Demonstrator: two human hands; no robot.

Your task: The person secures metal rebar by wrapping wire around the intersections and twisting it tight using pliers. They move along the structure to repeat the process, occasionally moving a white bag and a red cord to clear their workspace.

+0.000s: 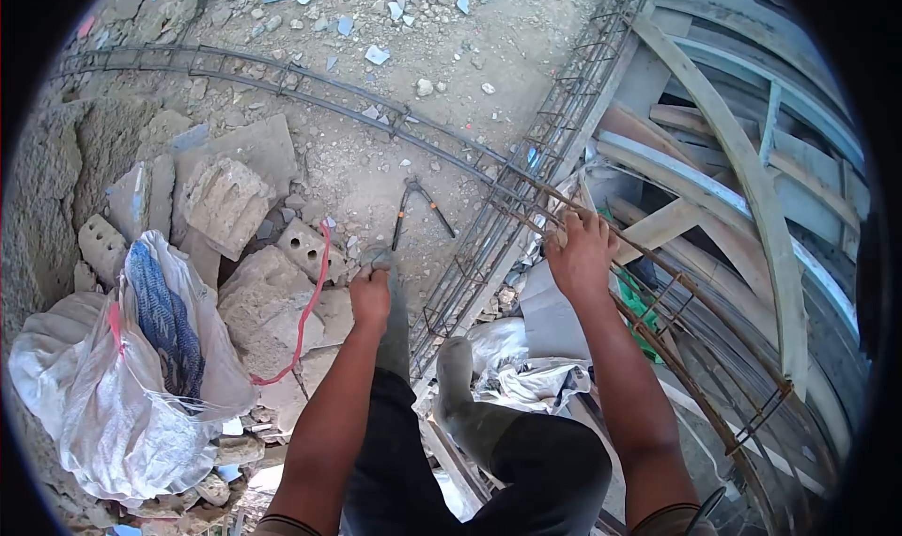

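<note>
Your right hand point(581, 252) is clamped over the top bar of the rebar cage point(526, 174), fingers wrapped around the steel, knuckles up. The cage is rusty ribbed bar tied into a long lattice with square stirrups. It runs from top right down past your knees, and a second curved length bends off under your right forearm. Your left hand point(370, 295) is curled into a tight fist at the end of your dark trouser leg, against a small grey lump. Can't tell if anything is inside the fist. The hands are well apart, one on each side of the cage's near end. A grey, dust-caked boot point(458, 376) sits between your arms, next to crumpled white plastic. Just ahead of the left fist a pair of pincers point(418, 207) lies on the ground with its handles splayed, touching neither hand. A thin red cord point(315, 296) snakes over broken concrete blocks point(268, 287), which are grey, rough and chipped, one with round holes. Further left is a white woven sack point(103, 395), slumped, with a blue cloth point(162, 315) poking out of the mouth. The ground point(442, 57) is sandy and strewn with rubble and pale shards. Right of the cage there's curved timber formwork point(742, 188): weathered planks bent into arcs, some painted pale blue.
</note>
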